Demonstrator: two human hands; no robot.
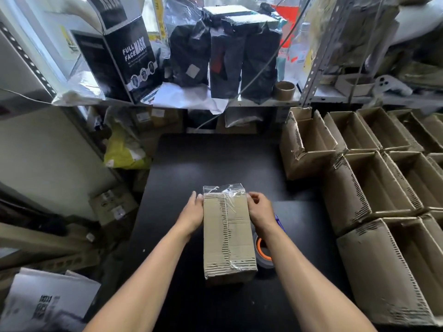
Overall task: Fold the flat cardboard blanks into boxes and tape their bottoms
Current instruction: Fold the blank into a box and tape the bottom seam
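Two bare forearms reach in from the bottom edge over a black table (191,164). Between them a folded cardboard box (227,238) stands on the table with its closed bottom facing up, clear tape (225,190) running along the centre seam and folding over the far end, where it looks wrinkled and shiny. The left hand (191,214) lies flat against the box's left side near the far end, fingers straight and close together. The right hand (260,210) is at the right far corner, fingers loosely curled with the tips touching the box edge; whether they pinch the tape cannot be told. Just right of the box, partly hidden by the right forearm, lies a tape roll (263,254) with an orange core. The far half of the table is bare. To the right, rows of finished open boxes (374,188) crowd the table's edge. On the shelf above, a black carton (129,51) reads "FULL FACE MASK", beside black wrapped packages (225,53) and an empty tape core (284,90). A yellow bag (124,149) sits left of the table.
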